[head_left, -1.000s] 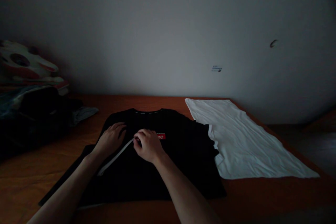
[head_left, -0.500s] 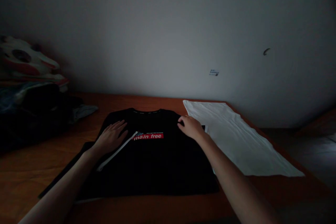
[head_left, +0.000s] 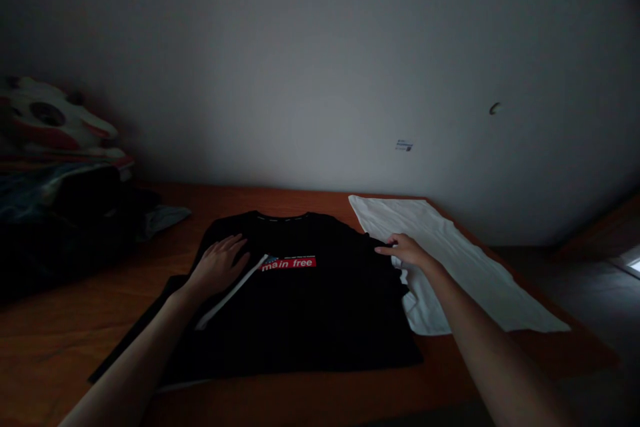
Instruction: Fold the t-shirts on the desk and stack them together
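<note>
Step in hand looks like squaring up and folding in the shirt [head_left: 310, 330]: it lies front up, neck away from the person, under the left hand and left of the right hand. Left hand [head_left: 220, 267] is spread flat, fingers extended, pressing the shirt and gripping nothing. Right hand [head_left: 403, 250] is at the sleeve [head_left: 387, 270], index finger reaching left onto the black fabric; whether it pinches any is not clear, thumb and other fingers too dark to read.

Next move, as judged: a sure pinch on the sleeve edge by the right hand, left hand holding the body flat. Risk: the sleeve snagging the white cloth [head_left: 480, 283] just beside it.

Counts: two hands, both the person's. One shirt. One print [head_left: 289, 264], "main free", between the hands. One pale strip [head_left: 230, 299], slanting just right of the left hand, probably trim on folded-in fabric. One white cloth, spread flat under and right of the right hand. Well left of the left hand: one toy [head_left: 55, 117], one dark pile [head_left: 75, 233] (items in it not countable), one grey cloth [head_left: 167, 219] at its edge. One brown surface [head_left: 55, 340] under everything, table or bed unclear. Beyond the right hand, one label [head_left: 404, 145] on the wall [head_left: 280, 67].
</note>
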### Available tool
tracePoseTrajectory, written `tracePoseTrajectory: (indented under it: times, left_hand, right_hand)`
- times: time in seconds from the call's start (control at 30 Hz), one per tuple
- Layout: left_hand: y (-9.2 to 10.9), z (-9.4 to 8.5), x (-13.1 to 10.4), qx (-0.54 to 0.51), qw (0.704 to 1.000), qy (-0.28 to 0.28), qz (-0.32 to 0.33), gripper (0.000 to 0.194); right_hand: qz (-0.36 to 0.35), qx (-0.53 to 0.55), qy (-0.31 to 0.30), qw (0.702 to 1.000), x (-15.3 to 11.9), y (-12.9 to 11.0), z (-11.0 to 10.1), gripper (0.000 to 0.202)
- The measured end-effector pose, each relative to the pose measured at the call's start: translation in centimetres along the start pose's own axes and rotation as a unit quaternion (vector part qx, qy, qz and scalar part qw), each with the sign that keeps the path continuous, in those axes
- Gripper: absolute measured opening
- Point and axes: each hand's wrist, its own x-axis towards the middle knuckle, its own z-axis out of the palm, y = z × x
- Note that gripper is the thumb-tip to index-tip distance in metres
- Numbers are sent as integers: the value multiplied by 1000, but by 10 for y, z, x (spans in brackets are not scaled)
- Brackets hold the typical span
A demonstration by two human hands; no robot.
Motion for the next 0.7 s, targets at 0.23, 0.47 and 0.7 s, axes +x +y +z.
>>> tracePoseTrajectory:
  times: [0.23,0.47,0.7]
  left_hand:
    - [5,-4,-1,8,1000,-22,-16,62]
    - [4,-2,-1,17,1000,-8,-11,58]
    - [2,-1,-1,13,1000,-2,-14,57]
  right_hand:
    - [58,152,-22,986,-6,0,-4,45]
    - [60,318,61,944,-27,8,3,56]
    - [124,401,44,907,-35,6,15,43]
